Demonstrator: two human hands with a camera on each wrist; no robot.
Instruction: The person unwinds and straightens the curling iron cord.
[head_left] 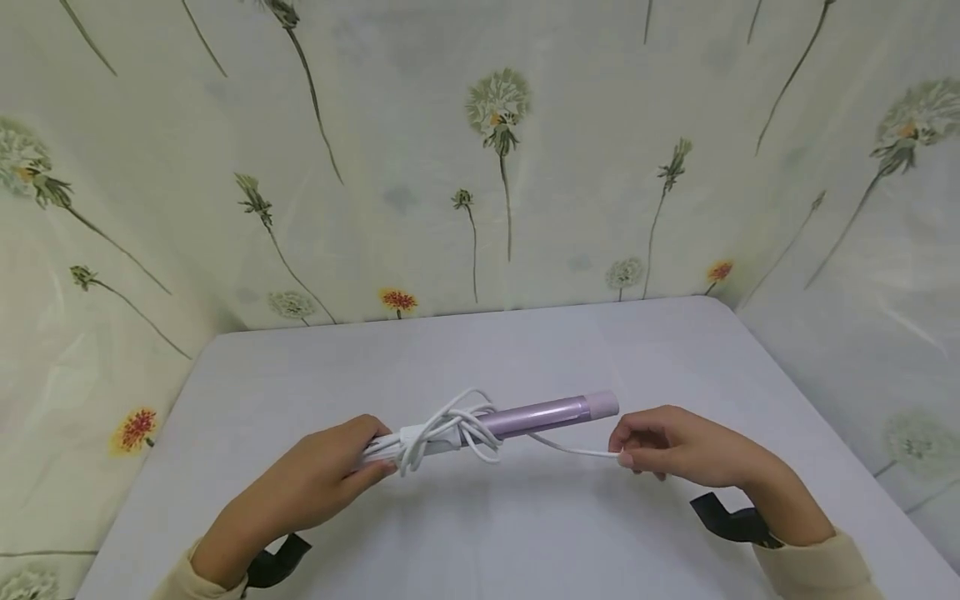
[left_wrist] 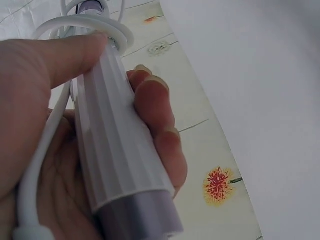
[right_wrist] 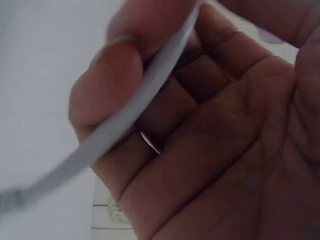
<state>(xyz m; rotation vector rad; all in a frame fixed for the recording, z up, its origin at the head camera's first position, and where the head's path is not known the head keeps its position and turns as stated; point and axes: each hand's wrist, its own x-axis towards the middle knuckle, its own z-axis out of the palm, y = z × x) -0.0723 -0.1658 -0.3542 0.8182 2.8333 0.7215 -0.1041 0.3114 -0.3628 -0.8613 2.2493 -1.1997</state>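
Lilac wand (head_left: pixel 536 417) gripped by left hand (head_left: pixel 322 471), 8 o'clock; cord (right_wrist: pixel 116 128) pinched by right hand (head_left: pixel 693 446), 3 o'clock; far table edge (head_left: pixel 480 320) seen well apart, 12 o'clock.

"What's spreading beneath the left hand (head_left: pixel 322 471) and right hand (head_left: pixel 690 447)?"

"A white table (head_left: pixel 480 350), its far corners rounding."

"And beyond them?"

"Dandelion-printed sheeting (head_left: pixel 585 125) is rising, faintly catching light."

Soft, diffuse light, with blurred cord (right_wrist: pixel 102 136)
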